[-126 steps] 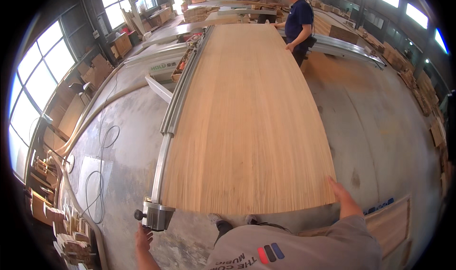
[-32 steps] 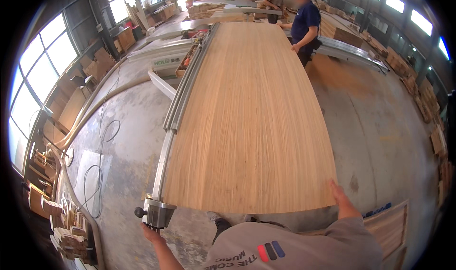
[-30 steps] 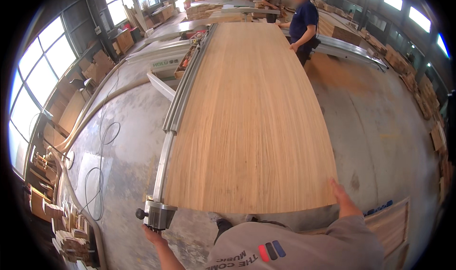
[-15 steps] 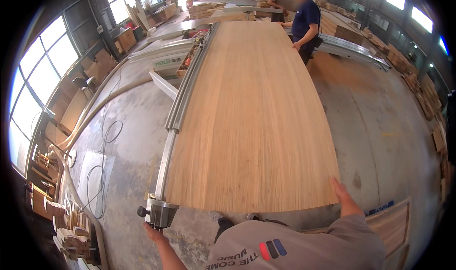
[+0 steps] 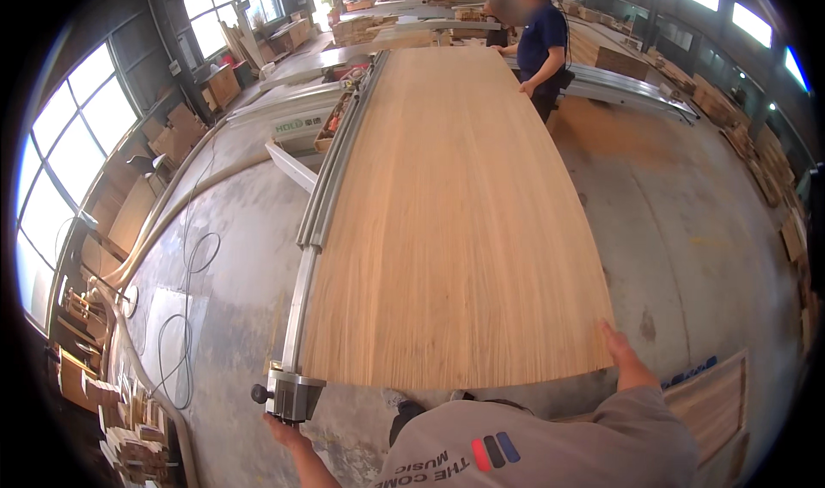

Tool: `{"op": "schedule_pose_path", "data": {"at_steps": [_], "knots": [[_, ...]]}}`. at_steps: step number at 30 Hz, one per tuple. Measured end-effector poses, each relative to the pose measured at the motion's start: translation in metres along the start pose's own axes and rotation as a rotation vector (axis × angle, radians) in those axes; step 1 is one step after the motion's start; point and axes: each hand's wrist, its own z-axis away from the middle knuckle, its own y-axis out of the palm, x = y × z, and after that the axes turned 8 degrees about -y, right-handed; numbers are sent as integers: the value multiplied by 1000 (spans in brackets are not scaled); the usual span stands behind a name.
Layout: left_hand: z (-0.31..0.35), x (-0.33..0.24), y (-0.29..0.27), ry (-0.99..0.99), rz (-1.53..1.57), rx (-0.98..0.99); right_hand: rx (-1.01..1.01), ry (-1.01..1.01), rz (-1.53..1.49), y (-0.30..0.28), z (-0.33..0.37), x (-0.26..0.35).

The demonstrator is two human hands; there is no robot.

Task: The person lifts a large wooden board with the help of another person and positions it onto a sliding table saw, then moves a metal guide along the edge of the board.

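Observation:
A long, wide light-brown wood panel [image 5: 455, 230] stretches away from my body. My right hand [image 5: 615, 344] grips its right edge by the near corner, thumb up along the side, other fingers hidden beneath. Along the panel's left side runs a silver metal rail [image 5: 301, 308], ending in a metal end block [image 5: 296, 393] with a black knob [image 5: 259, 393]. Low against this block, my left hand [image 5: 282, 432] is closed around its underside, with the fingers partly hidden. At the far right edge, a co-worker in a dark blue shirt [image 5: 541, 45] has both hands on the panel.
Cables [image 5: 185, 342] and a thick hose [image 5: 215, 183] lie on the concrete floor to the left. Wood offcuts [image 5: 137, 445] are piled at the lower left. A framed wooden panel [image 5: 713, 402] leans at the lower right. Sawdust [image 5: 619, 136] covers floor near the co-worker.
The whole scene sits slightly lower in the picture, as my view has tilted a little. Both my hands keep their places on the end block and the panel's edge.

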Motion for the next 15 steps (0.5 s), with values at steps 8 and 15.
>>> {"op": "schedule_pose_path", "data": {"at_steps": [8, 15], "knots": [[7, -1, 6, 38, -3, -14, 21, 6, -23, 1, 2, 5], [0, 2, 2, 39, 5, -21, 12, 25, 6, 1, -6, -3]]}}
